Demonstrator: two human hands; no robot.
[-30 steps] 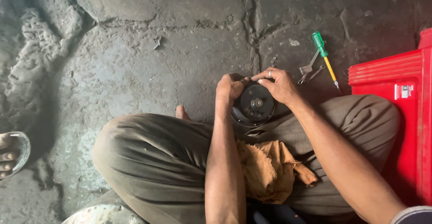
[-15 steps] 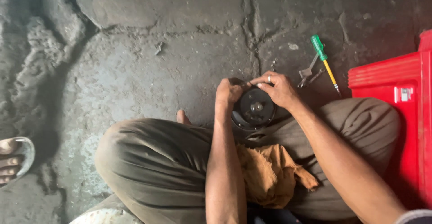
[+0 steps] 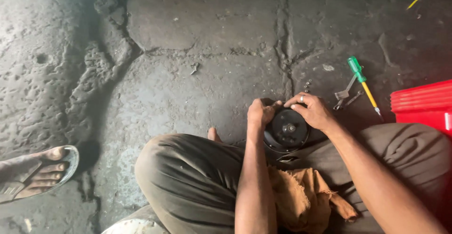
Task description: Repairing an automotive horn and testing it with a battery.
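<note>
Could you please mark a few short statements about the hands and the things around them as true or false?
1. Both hands, left hand and right hand, grip the round black part. True.
2. The green-handled screwdriver lies on the lap. False: it lies on the concrete floor.
3. A brown rag lies on the lap. True.
4. The red crate sits at the left. False: at the right edge.

I see dim light from the upper left brightening the cracked floor (image 3: 188, 97); corners darken, focus fairly sharp, no glare.
</note>
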